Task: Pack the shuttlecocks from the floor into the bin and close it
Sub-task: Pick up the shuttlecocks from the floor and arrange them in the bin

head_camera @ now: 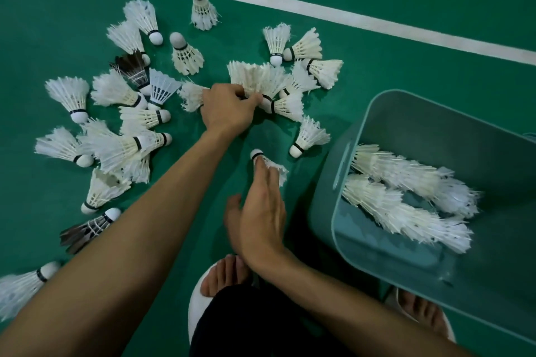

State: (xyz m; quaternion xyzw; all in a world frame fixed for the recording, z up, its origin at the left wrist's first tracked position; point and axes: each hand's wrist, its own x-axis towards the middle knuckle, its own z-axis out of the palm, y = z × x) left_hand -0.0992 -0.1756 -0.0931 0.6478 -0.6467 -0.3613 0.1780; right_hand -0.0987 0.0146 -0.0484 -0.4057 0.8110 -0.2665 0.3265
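Several white feather shuttlecocks [121, 90] lie scattered on the green court floor, two of them dark-feathered [132, 68]. My left hand [227, 109] reaches into the middle of the pile and grips a bunch of nested shuttlecocks [252, 77] by their cork ends. My right hand [261, 217] lies nearer me with straight fingers touching a single shuttlecock [271, 166] on the floor. The teal bin [377, 113] stands open at the right and holds two long stacks of nested shuttlecocks [406, 197].
A white court line [319, 9] runs diagonally across the far floor. My bare feet in white slippers [200, 298] stand at the bottom, one beside the bin. A dark shuttlecock [87, 229] and a white one [20, 284] lie under my left forearm. No lid is visible.
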